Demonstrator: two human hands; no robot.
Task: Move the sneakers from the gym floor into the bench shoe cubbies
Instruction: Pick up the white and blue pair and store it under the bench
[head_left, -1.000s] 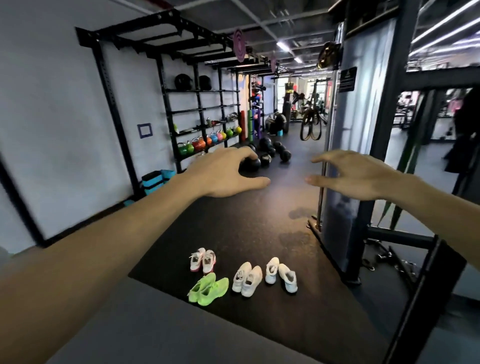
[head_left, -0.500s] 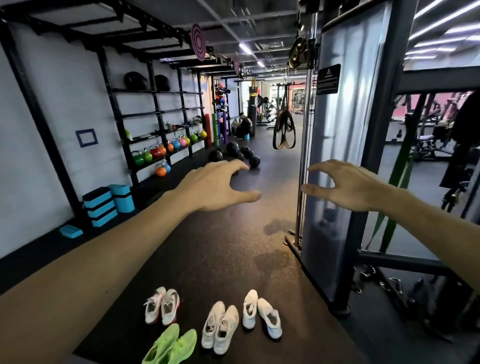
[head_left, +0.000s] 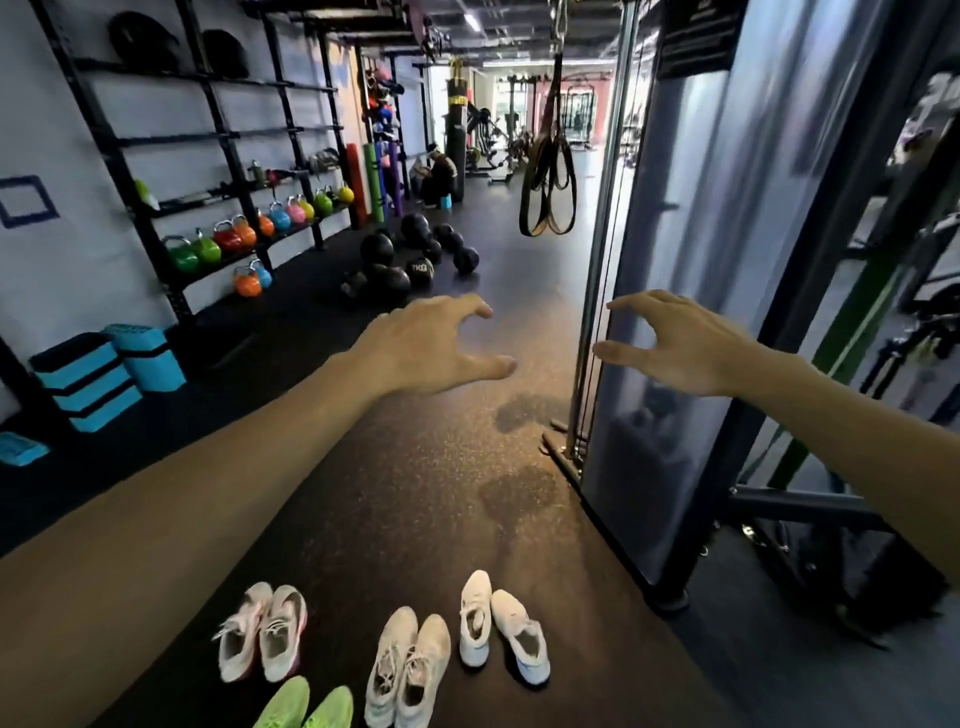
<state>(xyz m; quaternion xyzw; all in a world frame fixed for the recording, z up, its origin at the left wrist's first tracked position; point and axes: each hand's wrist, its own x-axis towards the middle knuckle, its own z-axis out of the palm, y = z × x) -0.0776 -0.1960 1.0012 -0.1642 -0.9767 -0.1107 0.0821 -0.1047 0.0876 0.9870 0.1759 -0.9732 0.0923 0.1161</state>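
Several pairs of sneakers stand on the dark gym floor (head_left: 441, 493) at the bottom of the view: a white and pink pair (head_left: 262, 631), a cream pair (head_left: 408, 667), a white and light-blue pair (head_left: 501, 626) and a neon green pair (head_left: 306, 706) cut off by the frame edge. My left hand (head_left: 426, 343) and my right hand (head_left: 675, 343) are stretched out in front of me, well above and beyond the shoes. Both hold nothing, with fingers spread and loosely bent. No bench or cubbies are in view.
A cable machine with a grey panel (head_left: 701, 312) stands close on the right. A black wall rack with coloured kettlebells (head_left: 234, 239) runs along the left, with blue step blocks (head_left: 93, 379) below. Black medicine balls (head_left: 415, 254) lie ahead. Straps (head_left: 548, 192) hang overhead.
The view has moved forward toward the sneakers, which now sit lower and larger in the frame. Both hands stay stretched out and hold nothing.
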